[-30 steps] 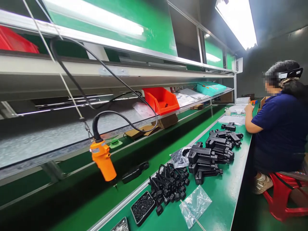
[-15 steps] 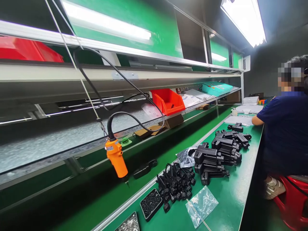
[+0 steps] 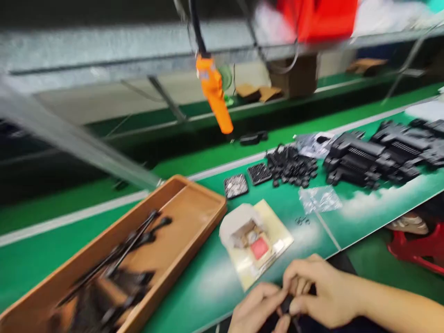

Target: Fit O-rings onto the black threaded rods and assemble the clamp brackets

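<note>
— Black, small and blurred: the part (image 3: 287, 306) we pinch between our left hand (image 3: 255, 309) and right hand (image 3: 321, 291), fingers closed on it, at the green bench's (image 3: 194, 286) near edge.

— Beyond it we see a paper packet (image 3: 256, 240), perhaps opened, a brown tray (image 3: 187, 217) of black rods, then black housings (image 3: 374, 155) and the hanging orange screwdriver (image 3: 213, 95).

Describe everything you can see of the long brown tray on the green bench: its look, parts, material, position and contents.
The brown tray is a long, shallow, open rectangular box with low straight walls and a flat floor. It looks like wood or brown plastic; blur hides which. It lies flat on the green bench, set diagonally, its far corner toward the middle and its near end running off the lower left edge. Inside lie thin black rods and darker black parts, blurred. Neither hand touches it.
</note>
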A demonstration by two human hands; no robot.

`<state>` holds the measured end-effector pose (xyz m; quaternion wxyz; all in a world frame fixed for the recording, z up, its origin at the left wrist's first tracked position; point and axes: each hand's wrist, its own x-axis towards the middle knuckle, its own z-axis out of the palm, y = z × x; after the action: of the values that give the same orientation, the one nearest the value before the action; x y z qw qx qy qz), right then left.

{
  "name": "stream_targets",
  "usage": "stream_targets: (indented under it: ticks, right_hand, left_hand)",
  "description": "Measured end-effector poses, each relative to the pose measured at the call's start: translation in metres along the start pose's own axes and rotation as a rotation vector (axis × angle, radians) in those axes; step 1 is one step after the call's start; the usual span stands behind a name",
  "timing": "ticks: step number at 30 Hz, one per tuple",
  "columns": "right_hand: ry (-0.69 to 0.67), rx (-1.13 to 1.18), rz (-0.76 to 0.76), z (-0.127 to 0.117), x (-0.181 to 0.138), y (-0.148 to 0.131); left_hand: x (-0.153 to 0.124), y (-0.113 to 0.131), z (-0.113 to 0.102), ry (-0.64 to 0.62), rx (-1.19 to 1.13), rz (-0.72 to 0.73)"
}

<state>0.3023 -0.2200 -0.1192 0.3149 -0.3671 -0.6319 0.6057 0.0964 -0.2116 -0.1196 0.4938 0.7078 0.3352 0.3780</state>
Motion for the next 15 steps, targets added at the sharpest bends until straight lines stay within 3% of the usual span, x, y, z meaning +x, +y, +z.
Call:
stream_targets:
  ticks: [4,7,12,15]
  right_hand:
    - [-0.017,0.04,-0.05,-0.007,-0.011,-0.003]
    - [-0.003,-0.013,-0.15,-0.008,-0.011,-0.003]
    - [0.067,-0.034,-0.252,-0.001,-0.003,-0.001]
    - [0.087,0.008,-0.23,0.0,0.001,-0.002]
  left_hand:
    - [-0.019,0.009,0.007,0.045,0.018,0.004]
    - [-0.01,0.016,0.008,0.116,-0.062,-0.145]
    - [-0.007,0.014,0.009,0.136,-0.405,-0.442]
    - [-0.012,0.007,0.011,0.144,-0.627,-0.517]
